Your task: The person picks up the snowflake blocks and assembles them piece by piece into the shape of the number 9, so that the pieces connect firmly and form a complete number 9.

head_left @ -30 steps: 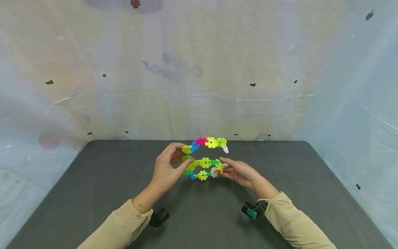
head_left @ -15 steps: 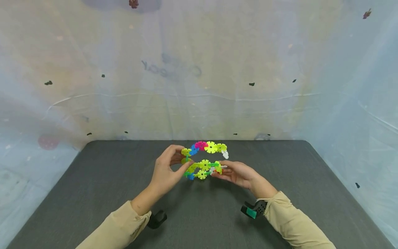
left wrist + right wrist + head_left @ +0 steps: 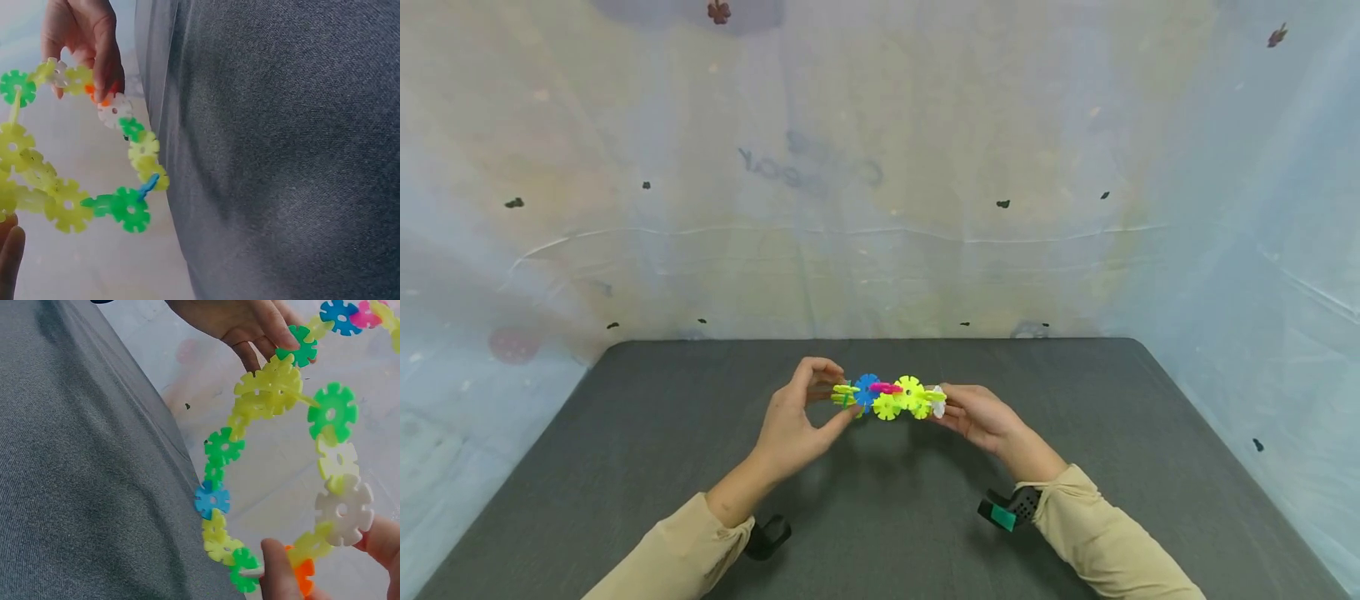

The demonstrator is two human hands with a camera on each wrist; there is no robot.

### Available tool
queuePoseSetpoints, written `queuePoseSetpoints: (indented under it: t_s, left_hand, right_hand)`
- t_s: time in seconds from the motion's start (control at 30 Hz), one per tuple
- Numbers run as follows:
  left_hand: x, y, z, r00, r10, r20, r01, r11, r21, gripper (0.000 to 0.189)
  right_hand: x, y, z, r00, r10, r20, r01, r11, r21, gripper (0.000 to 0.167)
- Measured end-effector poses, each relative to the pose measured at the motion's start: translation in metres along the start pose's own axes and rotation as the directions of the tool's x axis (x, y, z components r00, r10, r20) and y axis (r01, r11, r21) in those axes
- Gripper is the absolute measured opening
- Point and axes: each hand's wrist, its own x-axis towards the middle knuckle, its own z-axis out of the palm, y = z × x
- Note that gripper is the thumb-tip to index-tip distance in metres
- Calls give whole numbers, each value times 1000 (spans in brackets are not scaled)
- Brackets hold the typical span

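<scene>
Linked plastic snowflake discs (image 3: 908,393) form a chain held up between both hands, above the table. In the right wrist view, the chain makes a closed loop of yellow, green, blue, white and orange discs, with a strand holding a blue disc (image 3: 339,317) and a pink disc (image 3: 365,315) leading off at the top. My left hand (image 3: 792,427) pinches the chain's left side, near a green disc (image 3: 297,347). My right hand (image 3: 988,419) grips the right side by an orange disc (image 3: 304,577) and a white disc (image 3: 345,510). Some fingers are hidden behind discs.
A dark grey table (image 3: 880,525) lies under the hands. Behind it hangs a pale, wrinkled sheet (image 3: 880,183) with small dark marks. Black bands (image 3: 1011,507) sit at both wrists, by beige sleeves.
The snowflake chain has tilted: its upper strand, with the blue and pink discs, has come down and now overlaps the lower loop in the head view. Both hands keep their hold.
</scene>
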Motion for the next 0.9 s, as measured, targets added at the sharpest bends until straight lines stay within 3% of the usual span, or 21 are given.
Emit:
queuePoseSetpoints:
  t_s: [0.23, 0.4, 0.5, 0.6, 0.7, 0.77, 0.9]
  left_hand:
    - [-4, -7, -2, 1000, -11, 5, 11, 999, 41, 34]
    - [-7, -13, -4, 993, -94, 64, 97, 995, -36, 28]
    - [-9, -15, -5, 974, -185, 132, 198, 975, -99, 31]
    - [-11, -16, -5, 935, -288, 206, 320, 937, -141, 40]
    - [-13, -18, -4, 903, -348, 251, 396, 901, -176, 45]
    - [-14, -19, -4, 893, -361, 268, 422, 878, -225, 44]
    - [-16, -22, -1, 896, -352, 271, 427, 851, -305, 38]
  right_hand:
    - [2, 0, 2, 997, -65, -41, 65, 998, -17, 53]
    - [2, 0, 3, 992, -91, -83, 87, 995, -53, 53]
    - [3, 0, 4, 988, -107, -113, 100, 993, -61, 51]
    - [3, 0, 5, 982, -128, -142, 122, 991, -54, 50]
    - [3, 2, 5, 977, -150, -154, 135, 985, -103, 49]
    - [3, 3, 6, 976, -157, -153, 137, 981, -135, 48]
    - [3, 3, 6, 974, -169, -153, 146, 977, -153, 48]
